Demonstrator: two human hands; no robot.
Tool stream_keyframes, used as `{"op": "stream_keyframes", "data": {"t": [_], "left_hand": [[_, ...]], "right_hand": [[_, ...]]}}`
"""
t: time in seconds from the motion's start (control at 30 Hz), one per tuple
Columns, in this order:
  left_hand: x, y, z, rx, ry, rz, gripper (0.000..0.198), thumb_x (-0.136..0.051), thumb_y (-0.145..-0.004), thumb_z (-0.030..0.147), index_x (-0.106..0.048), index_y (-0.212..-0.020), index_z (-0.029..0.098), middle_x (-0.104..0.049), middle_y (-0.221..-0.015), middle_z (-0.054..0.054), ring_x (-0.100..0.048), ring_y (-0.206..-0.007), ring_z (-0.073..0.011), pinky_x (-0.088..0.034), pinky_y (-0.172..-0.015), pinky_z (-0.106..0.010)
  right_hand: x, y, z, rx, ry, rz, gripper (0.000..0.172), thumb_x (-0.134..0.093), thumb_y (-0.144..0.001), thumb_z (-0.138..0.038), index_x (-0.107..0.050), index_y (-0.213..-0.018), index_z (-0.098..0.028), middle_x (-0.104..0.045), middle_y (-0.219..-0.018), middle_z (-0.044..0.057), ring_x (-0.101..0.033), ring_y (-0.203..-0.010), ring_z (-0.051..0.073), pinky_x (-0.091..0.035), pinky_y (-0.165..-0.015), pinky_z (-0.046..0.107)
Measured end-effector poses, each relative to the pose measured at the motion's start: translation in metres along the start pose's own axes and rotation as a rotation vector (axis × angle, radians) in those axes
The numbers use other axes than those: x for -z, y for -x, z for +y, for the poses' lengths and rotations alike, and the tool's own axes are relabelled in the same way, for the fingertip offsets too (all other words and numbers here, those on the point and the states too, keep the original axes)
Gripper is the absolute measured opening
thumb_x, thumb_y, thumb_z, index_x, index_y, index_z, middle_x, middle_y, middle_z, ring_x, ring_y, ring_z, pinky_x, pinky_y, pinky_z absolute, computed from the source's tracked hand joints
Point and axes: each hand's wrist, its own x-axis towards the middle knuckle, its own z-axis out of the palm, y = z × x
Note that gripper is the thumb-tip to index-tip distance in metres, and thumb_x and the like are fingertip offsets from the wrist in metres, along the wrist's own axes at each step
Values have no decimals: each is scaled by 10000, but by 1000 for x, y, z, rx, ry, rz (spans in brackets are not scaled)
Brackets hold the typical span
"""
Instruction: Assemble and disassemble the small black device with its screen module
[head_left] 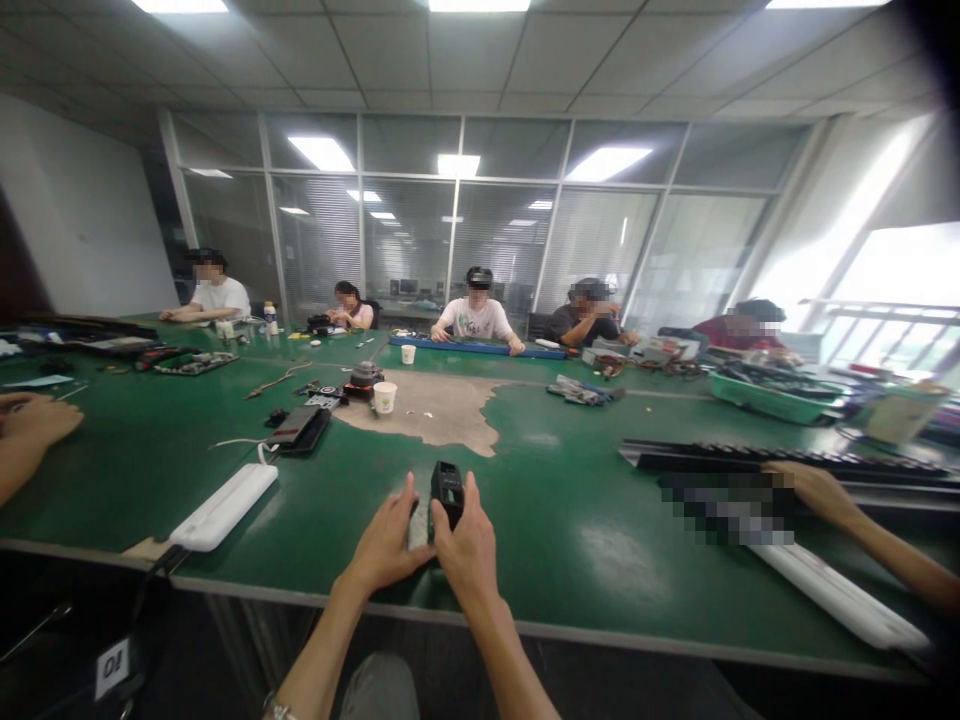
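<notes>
My right hand [469, 540] is closed round a small black boxy device [448, 487] with openings in its face, just above the near part of the green table [540, 530]. Close beside it, my left hand [386, 540] curls round a pale flat piece [420, 528] with a dark edge. The two thumbs nearly meet between these two parts. The fingers behind the parts are partly hidden, and I cannot tell whether the device and the pale piece are joined.
White power strips lie at left [229, 505] and right [840, 590]. Ahead are a dark flat device [300, 428], a paper cup [385, 398] and pliers [581, 391]. Co-workers' hands appear at left [34, 425] and right [814, 488], near long black rails [795, 465]. Several people sit opposite.
</notes>
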Motion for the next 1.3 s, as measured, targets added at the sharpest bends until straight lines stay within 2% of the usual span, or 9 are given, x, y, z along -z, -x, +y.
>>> {"op": "stream_keyframes", "data": {"t": [0.17, 0.37, 0.53, 0.73, 0.83, 1.03, 1.3], "left_hand": [[0, 0, -1, -30, -10, 2, 1039, -626, -755, 396, 82, -1482, 176, -487, -1339, -132, -438, -1213, -273, -349, -1048, -456], [0, -1, -2, -35, -17, -13, 992, -587, -763, 298, 81, -1482, 156, -449, -1382, -150, -424, -1240, -278, -340, -1054, -451], [0, -2, -2, -68, -30, 1, 919, -526, -785, 250, 63, -1485, 159, -404, -1418, -156, -397, -1276, -286, -328, -1063, -479], [-1, -3, -1, -55, -50, -14, 1004, -575, -701, 242, 46, -1487, 174, -316, -1473, -154, -314, -1336, -311, -269, -1099, -528], [0, -3, 0, -46, -67, -11, 988, -565, -716, 255, 48, -1487, 171, -291, -1489, -157, -280, -1356, -313, -229, -1112, -550], [-2, -4, -1, -39, -69, 0, 913, -526, -763, 247, 17, -1488, 134, -349, -1453, -166, -312, -1333, -299, -267, -1105, -508], [-3, -4, -2, -17, -23, -5, 1038, -618, -713, 280, 70, -1483, 170, -357, -1442, -166, -348, -1314, -307, -312, -1077, -507]], "right_hand": [[-5, 5, -4, 17, 95, -37, 680, -448, -876, -366, -244, -1432, -33, -589, -1189, 216, -581, -1078, 288, -448, -877, 386], [-7, 14, -2, 77, 127, -30, 672, -441, -881, -350, -233, -1435, -32, -561, -1243, 210, -572, -1083, 286, -442, -892, 399], [-13, 22, 8, 56, 126, -68, 710, -473, -854, -315, -202, -1447, -34, -547, -1267, 210, -571, -1094, 294, -451, -888, 408], [-15, 23, 21, 52, 87, -37, 769, -540, -819, -403, -250, -1437, -51, -533, -1292, 200, -554, -1128, 291, -450, -915, 408], [-16, 21, 22, 68, 73, -12, 767, -530, -826, -435, -254, -1438, -63, -513, -1319, 193, -539, -1151, 280, -442, -926, 399], [-22, 25, 27, 85, 139, -45, 690, -481, -871, -422, -308, -1402, -17, -578, -1214, 220, -580, -1067, 300, -436, -896, 415], [-16, 17, 18, 6, 23, -81, 625, -517, -848, -404, -399, -1359, -65, -616, -1165, 178, -595, -1046, 283, -446, -889, 383]]}}
